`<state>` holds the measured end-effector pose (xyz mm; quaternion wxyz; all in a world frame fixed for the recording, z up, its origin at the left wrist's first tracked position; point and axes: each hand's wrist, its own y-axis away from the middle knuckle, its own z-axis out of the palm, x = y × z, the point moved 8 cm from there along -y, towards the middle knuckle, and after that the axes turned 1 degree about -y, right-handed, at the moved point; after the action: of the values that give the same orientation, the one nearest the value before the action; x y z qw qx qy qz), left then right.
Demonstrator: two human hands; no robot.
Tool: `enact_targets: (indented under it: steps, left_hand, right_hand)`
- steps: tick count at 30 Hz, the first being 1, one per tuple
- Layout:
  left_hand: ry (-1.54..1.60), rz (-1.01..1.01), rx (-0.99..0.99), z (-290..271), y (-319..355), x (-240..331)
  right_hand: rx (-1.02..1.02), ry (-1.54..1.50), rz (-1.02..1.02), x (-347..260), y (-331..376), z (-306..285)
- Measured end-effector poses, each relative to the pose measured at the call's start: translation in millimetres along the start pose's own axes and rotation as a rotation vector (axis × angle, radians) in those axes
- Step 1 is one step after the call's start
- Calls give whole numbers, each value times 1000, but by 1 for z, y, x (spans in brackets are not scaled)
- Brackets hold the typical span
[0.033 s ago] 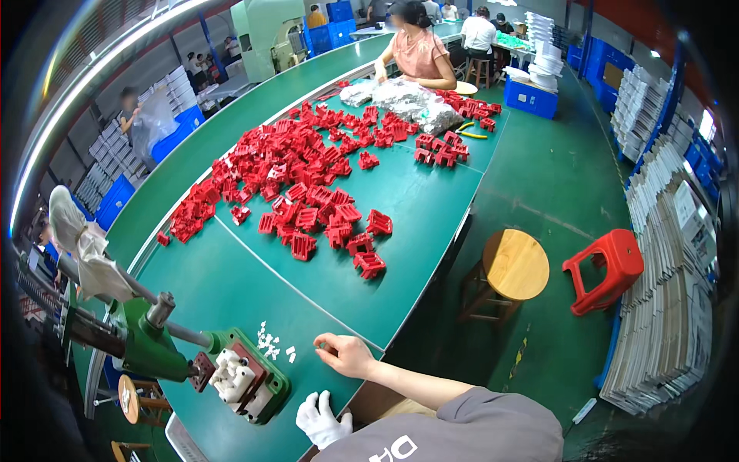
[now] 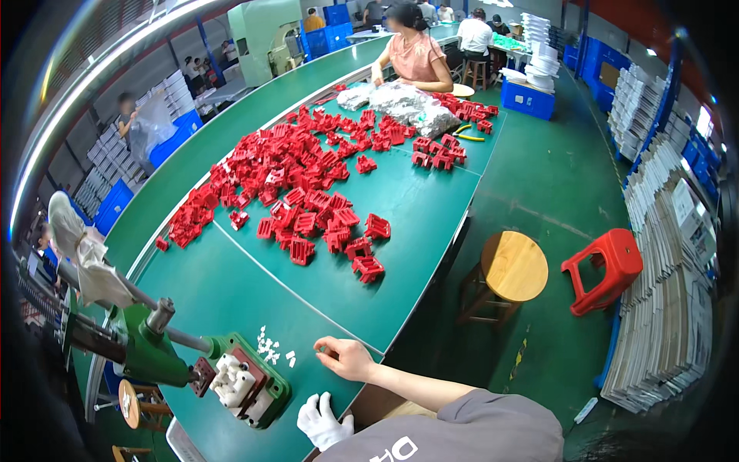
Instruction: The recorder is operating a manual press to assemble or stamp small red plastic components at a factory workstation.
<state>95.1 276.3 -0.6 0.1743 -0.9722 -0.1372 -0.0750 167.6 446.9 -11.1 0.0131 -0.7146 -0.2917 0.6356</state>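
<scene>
My right hand (image 2: pixel 346 359), bare, rests at the green table's near edge with fingers curled toward the thumb; whether anything small is between them I cannot make out. Closer to me, my left hand (image 2: pixel 325 422) wears a white glove and lies at the edge with fingers partly spread, holding nothing visible. Just left of the right hand lie small white pieces (image 2: pixel 267 348) in a loose scatter. Beyond them stands a green hand press (image 2: pixel 158 350), a white cloth (image 2: pixel 81 246) wrapped on its lever. A white block fixture (image 2: pixel 231 380) sits on the press base.
Red plastic parts (image 2: pixel 269 165) are heaped across the table's middle. Past them, a co-worker (image 2: pixel 416 58) sits by clear bags (image 2: pixel 412 104) and yellow-handled pliers (image 2: pixel 467 134). To the right stand a wooden stool (image 2: pixel 516 266), a red plastic stool (image 2: pixel 608 266) and stacked cardboard (image 2: pixel 662 308).
</scene>
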Motion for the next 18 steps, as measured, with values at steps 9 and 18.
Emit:
enact_targets:
  steps: [9,18]
  left_hand:
    - [-22,72,65,10,-4,-2]
    - [-62,136,135,22,2,-16]
  right_hand:
    - [254,-565,90,28,-94,-122]
    - [659,-754,261,79,-195,-256]
